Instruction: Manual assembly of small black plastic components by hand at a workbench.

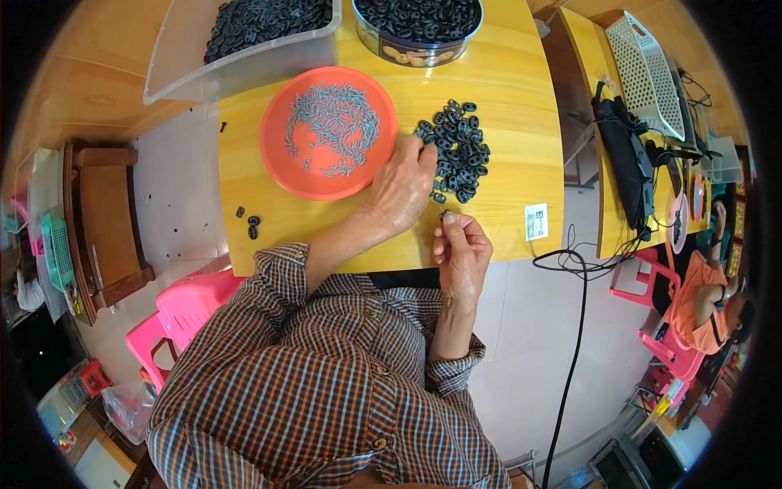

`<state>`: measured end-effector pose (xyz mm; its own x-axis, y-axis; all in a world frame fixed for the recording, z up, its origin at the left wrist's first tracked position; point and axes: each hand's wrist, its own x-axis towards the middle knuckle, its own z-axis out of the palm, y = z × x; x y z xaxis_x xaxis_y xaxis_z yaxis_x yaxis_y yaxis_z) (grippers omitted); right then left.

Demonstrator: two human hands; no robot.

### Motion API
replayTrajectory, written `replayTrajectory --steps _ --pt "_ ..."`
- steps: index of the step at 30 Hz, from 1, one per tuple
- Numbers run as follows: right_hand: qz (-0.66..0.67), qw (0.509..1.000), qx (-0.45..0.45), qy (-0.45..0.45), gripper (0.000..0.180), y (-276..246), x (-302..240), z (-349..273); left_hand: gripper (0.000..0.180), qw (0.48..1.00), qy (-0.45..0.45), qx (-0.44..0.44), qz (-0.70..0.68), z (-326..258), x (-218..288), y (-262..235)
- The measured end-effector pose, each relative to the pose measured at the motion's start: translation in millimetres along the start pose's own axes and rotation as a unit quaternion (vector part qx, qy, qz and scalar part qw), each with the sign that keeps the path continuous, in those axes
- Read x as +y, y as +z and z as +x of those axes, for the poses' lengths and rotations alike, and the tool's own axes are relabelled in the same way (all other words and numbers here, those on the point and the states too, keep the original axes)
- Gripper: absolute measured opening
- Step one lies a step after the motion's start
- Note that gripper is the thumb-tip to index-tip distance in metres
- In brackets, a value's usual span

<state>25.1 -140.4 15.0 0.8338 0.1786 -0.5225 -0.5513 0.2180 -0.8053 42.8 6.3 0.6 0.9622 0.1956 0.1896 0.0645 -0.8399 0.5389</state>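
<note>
Bowl (314, 187) beside left hand (399, 189)

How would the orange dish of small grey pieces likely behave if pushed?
The orange dish would probably slide without flexing: its round rim looks rigid. The grey pieces would likely shift about, since they lie loose inside.

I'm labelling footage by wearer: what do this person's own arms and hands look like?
The left hand and right hand are bare, with no gloves, rings or watch visible. The left sleeve and right sleeve are checked cloth in orange-brown, dark and pale tones, leaving part of the forearms uncovered.
</note>
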Motion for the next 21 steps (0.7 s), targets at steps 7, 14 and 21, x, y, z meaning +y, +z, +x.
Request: replayTrajectory --steps 7,14,21 --pt "0.010 1.000 -0.006 -0.003 0.012 -3.4 -0.3 2.3 0.018 0.999 -0.008 -0.007 -0.048 2.5 -4.6 8.0" --pt "0.006 0.998 0.017 -0.056 0.011 -1.6 1.5 7.6 0.013 0.997 0.003 -0.029 -0.069 11.3 6.3 12.5" --pt "-0.039 0.987 0.046 -0.149 0.012 2.9 -6.5 29.0 0.031 0.992 0.017 -0.054 -0.110 26.8 14.6 8.5"
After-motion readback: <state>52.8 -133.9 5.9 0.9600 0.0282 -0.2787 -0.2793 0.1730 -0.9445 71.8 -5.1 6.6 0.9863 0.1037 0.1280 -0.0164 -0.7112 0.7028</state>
